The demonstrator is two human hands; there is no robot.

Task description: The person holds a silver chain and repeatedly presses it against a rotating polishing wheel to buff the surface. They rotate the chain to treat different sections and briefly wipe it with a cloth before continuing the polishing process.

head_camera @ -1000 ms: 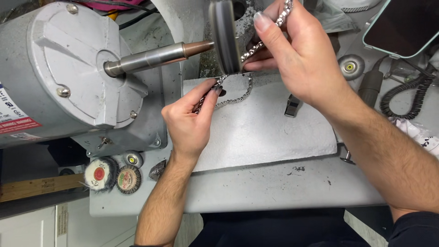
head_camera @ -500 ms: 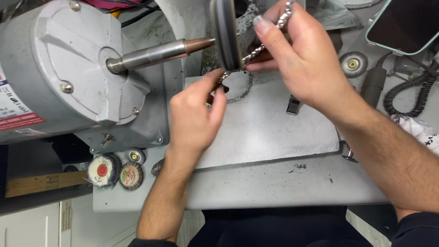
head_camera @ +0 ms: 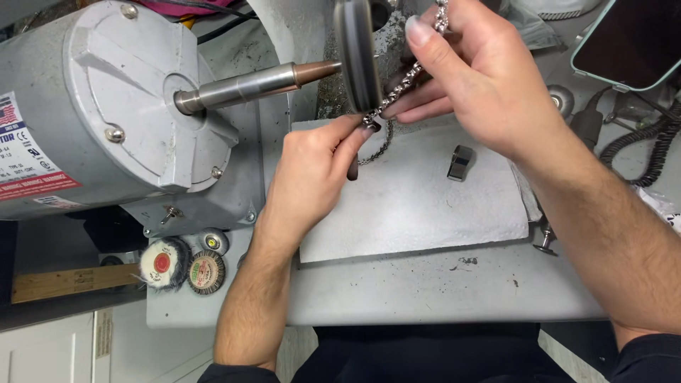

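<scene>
While both hands work at the polishing motor, this is how things lie.
Chain: a silver chain [head_camera: 397,91] runs taut against the dark buffing wheel [head_camera: 357,53], at 12 o'clock.
Left hand [head_camera: 312,174]: fingers pressed together, pinching the chain's lower end.
Right hand [head_camera: 482,78]: pinching the upper end, toward 1 o'clock.
Motor [head_camera: 106,106]: grey, at 9 o'clock.
Pad: white sheet [head_camera: 425,206] beneath, bearing a small metal clip [head_camera: 460,162].
Spare buffs [head_camera: 183,266]: at 8 o'clock.
</scene>
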